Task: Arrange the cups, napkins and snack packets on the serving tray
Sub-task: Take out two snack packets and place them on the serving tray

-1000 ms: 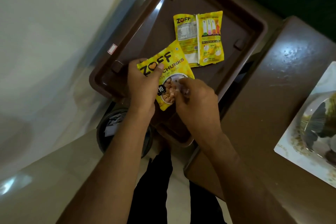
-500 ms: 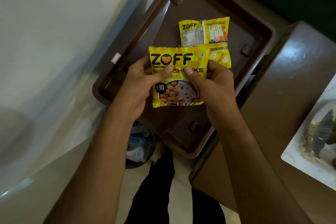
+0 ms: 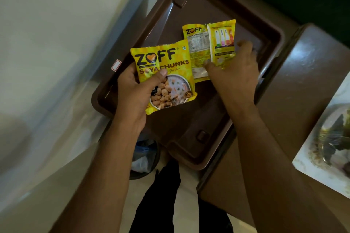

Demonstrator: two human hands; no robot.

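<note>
A brown serving tray [image 3: 214, 9] lies ahead of me, overhanging the edge of a brown table. My left hand [image 3: 136, 92] holds a yellow soya chunks packet [image 3: 164, 62] face up above the tray's near left part, thumb across its front. A second yellow packet [image 3: 210, 43], back side up, lies further in on the tray. My right hand [image 3: 233, 73] pinches that packet's lower right corner between thumb and fingers. No cups or napkins are in view.
The brown table [image 3: 314, 73] extends right of the tray and carries a white plate with food scraps [image 3: 325, 149]. A dark bin [image 3: 145, 157] with rubbish stands on the floor below the tray. A pale wall [image 3: 56, 43] fills the left. My dark trouser legs [image 3: 161, 204] are below.
My right hand let go of the soya chunks packet and moved right onto the second packet. The left hand now holds the soya chunks packet alone.
</note>
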